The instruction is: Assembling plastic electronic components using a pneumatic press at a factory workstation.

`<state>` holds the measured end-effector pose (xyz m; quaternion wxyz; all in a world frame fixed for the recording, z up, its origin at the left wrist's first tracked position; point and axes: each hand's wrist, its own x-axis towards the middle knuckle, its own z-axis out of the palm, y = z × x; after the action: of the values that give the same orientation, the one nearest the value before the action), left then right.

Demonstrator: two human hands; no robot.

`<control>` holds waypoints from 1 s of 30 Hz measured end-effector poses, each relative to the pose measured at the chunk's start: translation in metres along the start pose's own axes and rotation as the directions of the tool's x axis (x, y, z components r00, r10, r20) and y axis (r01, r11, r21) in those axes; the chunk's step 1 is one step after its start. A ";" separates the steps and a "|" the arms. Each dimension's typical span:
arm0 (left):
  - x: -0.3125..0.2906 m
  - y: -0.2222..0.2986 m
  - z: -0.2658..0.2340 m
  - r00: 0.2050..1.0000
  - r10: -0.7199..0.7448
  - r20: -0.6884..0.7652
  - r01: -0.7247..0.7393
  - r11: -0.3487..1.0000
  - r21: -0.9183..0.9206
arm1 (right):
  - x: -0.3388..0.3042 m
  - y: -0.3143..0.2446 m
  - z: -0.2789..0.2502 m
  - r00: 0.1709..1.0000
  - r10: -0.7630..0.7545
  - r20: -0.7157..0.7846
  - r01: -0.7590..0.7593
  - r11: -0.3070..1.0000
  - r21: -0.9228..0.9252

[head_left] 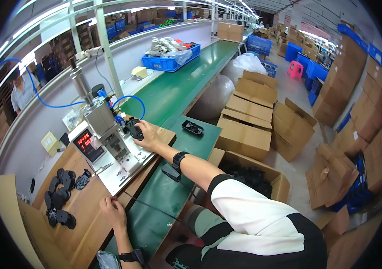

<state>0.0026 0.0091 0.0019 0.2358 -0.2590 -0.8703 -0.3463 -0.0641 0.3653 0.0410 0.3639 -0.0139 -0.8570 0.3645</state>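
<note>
My right hand [151, 138] reaches across the press and grips a black plastic part [133, 129] with curved sides, beside the press head. The bench press [101, 117] has a metal cylinder, a white base plate [121, 172] and a display box [87, 144] with lit red digits. My left hand [113, 211] lies on the wooden board [85, 222] near the base plate's front corner, its fingers loosely bent and apart, with nothing seen in them. Several round black parts [60, 193] are heaped on the board, left of the press.
A black oblong part [192, 127] lies on the green bench beyond my right forearm. To the right, an open carton [280, 186] holds black parts, with more cartons [244, 134] behind it. A blue crate [173, 58] of bags stands on the green conveyor [200, 67]. Blue air hoses [144, 107] loop by the press.
</note>
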 end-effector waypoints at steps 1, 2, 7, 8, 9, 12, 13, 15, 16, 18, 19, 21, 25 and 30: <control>0.001 -0.002 0.000 1.000 0.014 0.003 -0.014 1.000 0.003 | -0.002 -0.003 -0.002 1.000 0.004 -0.014 -0.004 1.000 0.003; 0.002 -0.005 0.000 0.999 0.038 -0.004 -0.038 0.999 0.037 | -0.007 -0.007 -0.002 0.993 0.010 -0.118 -0.005 0.999 0.041; -0.005 -0.014 -0.001 1.000 0.022 -0.004 -0.021 0.978 0.208 | -0.101 -0.054 -0.054 0.955 -0.097 -0.282 0.145 0.977 0.154; -0.002 -0.004 0.000 0.999 -0.016 0.035 0.007 0.968 0.250 | -0.135 -0.065 -0.078 0.946 -0.044 -0.320 0.121 0.967 0.225; 0.001 -0.003 0.006 0.997 -0.022 0.071 0.000 0.956 0.292 | -0.169 -0.065 -0.099 0.906 -0.076 -0.417 0.165 0.969 0.184; 0.004 -0.006 0.014 0.991 -0.028 0.132 -0.030 0.908 0.419 | -0.277 -0.030 -0.137 0.831 0.201 -0.519 -0.188 0.979 0.078; 0.007 0.005 0.013 0.989 -0.044 0.143 -0.018 0.913 0.407 | -0.313 -0.005 -0.144 0.776 0.283 -0.563 -0.348 0.937 -0.008; 0.007 0.005 0.019 0.992 0.015 0.127 -0.068 0.905 0.420 | -0.390 0.064 -0.144 0.557 0.554 -0.619 -0.615 0.776 0.140; 0.005 0.002 0.018 0.989 0.015 0.150 -0.078 0.900 0.429 | -0.422 0.093 -0.142 0.466 0.626 -0.626 -0.735 0.667 0.120; 0.002 -0.006 0.013 0.990 0.046 0.134 -0.105 0.874 0.474 | -0.465 0.132 -0.136 0.344 0.690 -0.637 -0.861 0.503 0.080; 0.003 -0.012 0.012 0.988 0.051 0.143 -0.114 0.871 0.478 | -0.475 0.149 -0.134 0.319 0.693 -0.647 -0.884 0.464 0.061; -0.001 -0.019 0.012 0.988 0.019 0.153 -0.089 0.883 0.462 | -0.487 0.186 -0.146 0.434 0.665 -0.608 -0.857 0.512 -0.052; 0.003 -0.013 0.016 0.972 -0.086 0.221 -0.027 0.886 0.463 | -0.461 0.225 -0.174 0.409 0.578 -0.706 -0.890 0.423 -0.170; -0.009 -0.006 0.011 0.983 -0.119 0.141 0.023 0.836 0.548 | -0.412 0.195 -0.133 0.476 0.603 -0.640 -0.784 0.620 0.001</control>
<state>0.0025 0.0107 -0.0135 0.2121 -0.1774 -0.9584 -0.0705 0.2758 0.4712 -0.2726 0.4190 -0.5286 -0.6621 0.3266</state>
